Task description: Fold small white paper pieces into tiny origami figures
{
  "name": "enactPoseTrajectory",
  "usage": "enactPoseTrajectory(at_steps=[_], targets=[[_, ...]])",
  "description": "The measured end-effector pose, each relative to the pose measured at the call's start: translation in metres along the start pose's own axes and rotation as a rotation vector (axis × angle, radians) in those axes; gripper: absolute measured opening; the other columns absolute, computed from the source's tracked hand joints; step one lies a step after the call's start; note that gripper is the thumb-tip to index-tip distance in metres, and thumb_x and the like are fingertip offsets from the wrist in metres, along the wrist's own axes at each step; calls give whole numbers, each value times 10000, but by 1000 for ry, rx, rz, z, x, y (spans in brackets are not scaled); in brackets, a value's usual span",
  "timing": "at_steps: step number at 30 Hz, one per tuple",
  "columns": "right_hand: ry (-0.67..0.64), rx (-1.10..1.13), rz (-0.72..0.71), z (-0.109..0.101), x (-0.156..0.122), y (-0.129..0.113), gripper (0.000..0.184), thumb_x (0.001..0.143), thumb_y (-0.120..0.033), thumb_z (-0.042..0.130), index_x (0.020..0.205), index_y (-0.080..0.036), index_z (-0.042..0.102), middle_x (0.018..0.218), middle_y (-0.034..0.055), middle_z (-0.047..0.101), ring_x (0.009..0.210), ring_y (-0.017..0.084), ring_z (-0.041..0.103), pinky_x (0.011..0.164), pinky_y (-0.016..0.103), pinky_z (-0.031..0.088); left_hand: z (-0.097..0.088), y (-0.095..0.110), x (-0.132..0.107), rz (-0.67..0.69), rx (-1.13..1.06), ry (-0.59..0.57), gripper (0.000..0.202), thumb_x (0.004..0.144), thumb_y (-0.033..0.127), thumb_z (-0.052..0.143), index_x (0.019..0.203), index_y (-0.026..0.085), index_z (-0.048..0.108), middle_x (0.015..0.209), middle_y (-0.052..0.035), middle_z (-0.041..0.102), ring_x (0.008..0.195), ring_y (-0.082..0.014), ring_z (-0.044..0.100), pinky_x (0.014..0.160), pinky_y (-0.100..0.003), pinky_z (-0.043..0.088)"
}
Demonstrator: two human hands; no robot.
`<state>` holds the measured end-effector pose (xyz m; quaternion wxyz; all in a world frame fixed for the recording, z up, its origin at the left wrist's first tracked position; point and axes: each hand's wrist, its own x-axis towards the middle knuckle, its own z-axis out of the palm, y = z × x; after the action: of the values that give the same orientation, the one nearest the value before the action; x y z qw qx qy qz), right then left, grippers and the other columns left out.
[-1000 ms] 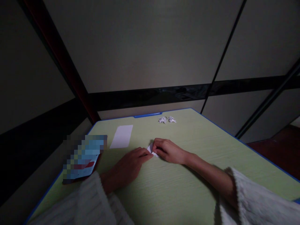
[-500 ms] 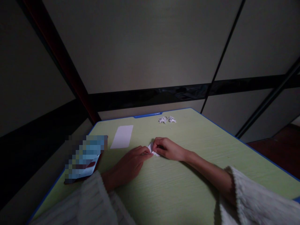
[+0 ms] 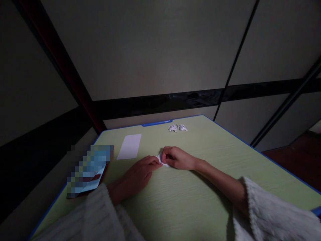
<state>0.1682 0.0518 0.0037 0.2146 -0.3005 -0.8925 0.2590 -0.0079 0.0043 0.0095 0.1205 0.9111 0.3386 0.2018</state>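
Note:
A small folded piece of white paper point(image 3: 165, 165) lies on the table between my hands, mostly hidden by fingers. My left hand point(image 3: 140, 174) comes in from the left, its fingers closed on the paper's left edge. Curled over the top of the same piece, my right hand point(image 3: 179, 158) pinches it between thumb and fingers. The fingertips of both hands nearly meet. Beyond them stand two small folded white paper figures, a left one point(image 3: 173, 128) and a right one point(image 3: 183, 127), side by side.
A flat white sheet of paper point(image 3: 129, 146) lies left of centre on the pale green, blue-edged table point(image 3: 200, 204). At the left edge rests a device with a pixelated screen point(image 3: 91, 170). Panelled cabinet doors point(image 3: 150, 50) rise behind the table.
Both hands keep their grip on the folded paper, with only a slight shift of the fingers. The whole view has moved a little.

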Motion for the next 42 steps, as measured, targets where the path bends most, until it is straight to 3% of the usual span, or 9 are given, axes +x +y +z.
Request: enactPoseTrajectory(at_steps=[14,21,29,37,42], targets=[[18,-104,0,-1,-1,-5,115,659,-62,423,684,-126,515,671,15,488,577,81,422,538,180,314,-4,-6,-1,-44,-61,28,335,733,46,342,955,168,561,947,-50,569,877,-125,509,787,-260,403],[30,-136,-19,0,-1,-5,97,666,-71,422,671,-131,498,672,16,489,591,89,433,554,188,321,-3,-6,-1,35,13,-28,398,699,-19,329,984,170,531,960,-48,544,918,-121,469,827,-261,378],[47,-107,-70,2,0,-2,103,685,-57,405,680,-123,484,686,29,476,638,99,436,608,200,343,-3,-3,-1,33,189,-123,371,713,4,311,1010,136,491,1007,-65,525,919,-154,448,858,-311,347],[10,-97,-48,-3,-1,2,51,704,-144,474,736,-133,512,711,29,489,674,112,430,619,216,328,-5,-1,-1,42,175,-140,325,733,28,308,972,153,490,993,-57,515,910,-163,432,830,-316,354],[13,-102,43,-6,1,2,127,672,-237,547,762,-150,527,736,24,485,728,132,416,647,242,304,-4,-3,0,50,154,-123,350,705,-9,312,953,156,495,984,-55,511,910,-156,431,827,-305,355]])
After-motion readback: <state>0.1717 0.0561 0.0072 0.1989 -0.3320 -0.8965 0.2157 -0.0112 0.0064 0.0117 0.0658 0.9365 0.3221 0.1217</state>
